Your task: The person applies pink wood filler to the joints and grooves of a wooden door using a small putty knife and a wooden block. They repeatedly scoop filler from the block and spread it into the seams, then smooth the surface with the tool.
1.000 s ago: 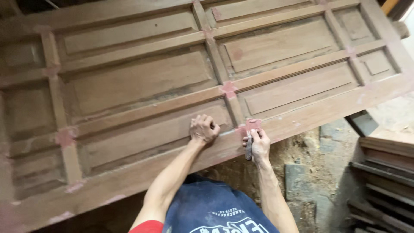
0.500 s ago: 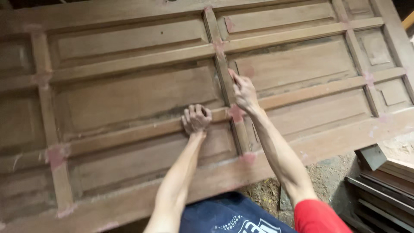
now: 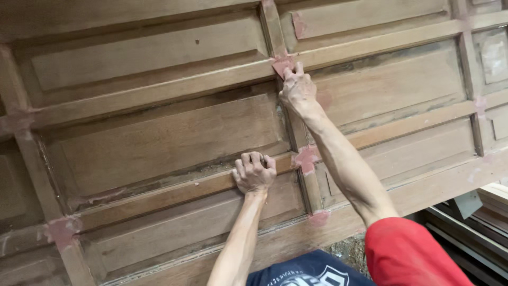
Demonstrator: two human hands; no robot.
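Panelled wooden door (image 3: 159, 132) lay flat before us and filled nearly the whole view, its near edge running lower left to right, just above our navy apron (image 3: 301, 273). Open room showed only at lower right, where stacked timber (image 3: 476, 212) sat beyond the door's edge; a strip of dusty ground (image 3: 346, 249) showed beside the apron.

Our left hand (image 3: 255, 172) was curled into a loose fist, knuckles resting on the horizontal rail (image 3: 174, 193) left of the centre stile; it gripped nothing we could see. Our right hand (image 3: 297, 87) reached further up the stile, fingers pressed against a pink filler patch (image 3: 280, 62) at the joint. Whether the scraper was under that palm, we could not tell. Further pink patches marked the joints at (image 3: 306, 158) and (image 3: 61, 230).

Against half a second before: our right hand had moved up one joint, the left had stayed on its rail, and the view had closed in, cutting off the door's right end.
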